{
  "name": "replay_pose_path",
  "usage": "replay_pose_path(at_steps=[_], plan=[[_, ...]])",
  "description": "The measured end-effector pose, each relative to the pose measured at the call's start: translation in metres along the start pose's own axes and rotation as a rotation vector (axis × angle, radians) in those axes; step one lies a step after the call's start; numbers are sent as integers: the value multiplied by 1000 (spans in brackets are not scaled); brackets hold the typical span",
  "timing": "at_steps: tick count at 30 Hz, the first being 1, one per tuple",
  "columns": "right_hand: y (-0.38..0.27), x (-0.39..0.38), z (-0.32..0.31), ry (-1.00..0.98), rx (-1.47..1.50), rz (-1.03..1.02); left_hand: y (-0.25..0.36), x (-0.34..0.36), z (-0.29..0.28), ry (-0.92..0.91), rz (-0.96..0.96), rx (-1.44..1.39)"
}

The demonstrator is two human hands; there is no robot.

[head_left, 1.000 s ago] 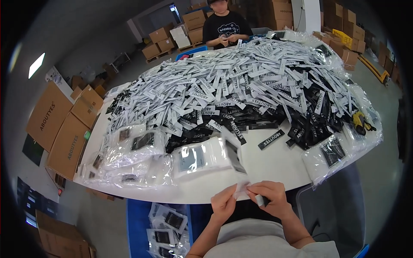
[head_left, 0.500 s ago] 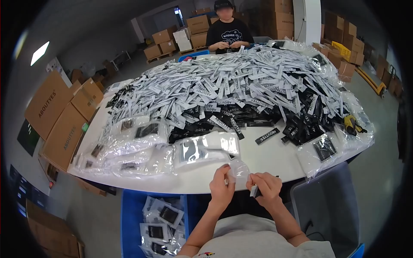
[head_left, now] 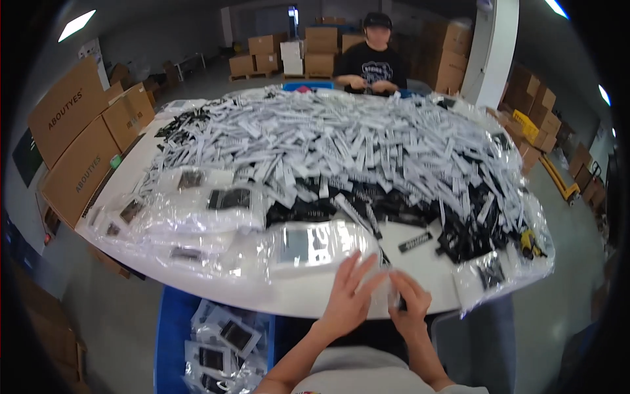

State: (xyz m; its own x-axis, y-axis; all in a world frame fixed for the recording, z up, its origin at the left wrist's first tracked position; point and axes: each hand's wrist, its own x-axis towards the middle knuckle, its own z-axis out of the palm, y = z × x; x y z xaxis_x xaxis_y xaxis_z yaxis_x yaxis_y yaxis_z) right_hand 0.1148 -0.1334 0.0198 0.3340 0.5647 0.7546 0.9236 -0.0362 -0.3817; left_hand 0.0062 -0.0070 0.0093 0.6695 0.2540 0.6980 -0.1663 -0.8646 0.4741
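My left hand [head_left: 349,292] is at the table's near edge with its fingers spread, beside a clear plastic bag [head_left: 381,294]. My right hand [head_left: 411,303] pinches the bag from the other side. Something small and dark shows under my right fingers, partly hidden and blurred. Beyond my hands lies a stack of clear bags with dark print [head_left: 321,243]. A wide heap of white slim packets [head_left: 315,141] covers the table, with black slim packets [head_left: 400,205] along its near side. One black packet [head_left: 415,242] lies apart.
Bundles of clear bags [head_left: 190,220] fill the table's left side. Below are a blue bin [head_left: 169,341] holding filled bags and a grey bin [head_left: 479,341]. Yellow-and-black snips [head_left: 530,243] lie at the right. Across the table stands a person [head_left: 373,65]. Cartons [head_left: 72,148] stand left.
My left fingers have gone from pinching the bag to spread apart. My right hand has turned, and the white packet end below it no longer shows. The view has tilted up.
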Motion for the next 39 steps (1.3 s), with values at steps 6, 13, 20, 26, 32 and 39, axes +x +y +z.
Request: replay_pose_path(at_steps=[6,13,20,26,32,39], plan=[[21,3,-4,-253,638,455,12,19,-38,-333,88,150],[21,37,-22,-528,832,707,-13,7,-25,-225,81,109],[11,76,-25,278,1568,567,-6,16,-22,-78,-377,-201],[11,51,18,223,1277,507,-8,-10,-15,-159,-461,-236],[11,35,17,310,1582,1030,0,-27,-7,-342,-475,-502],[24,38,51,260,1270,814,-35,-25,-17,-103,-619,-461]])
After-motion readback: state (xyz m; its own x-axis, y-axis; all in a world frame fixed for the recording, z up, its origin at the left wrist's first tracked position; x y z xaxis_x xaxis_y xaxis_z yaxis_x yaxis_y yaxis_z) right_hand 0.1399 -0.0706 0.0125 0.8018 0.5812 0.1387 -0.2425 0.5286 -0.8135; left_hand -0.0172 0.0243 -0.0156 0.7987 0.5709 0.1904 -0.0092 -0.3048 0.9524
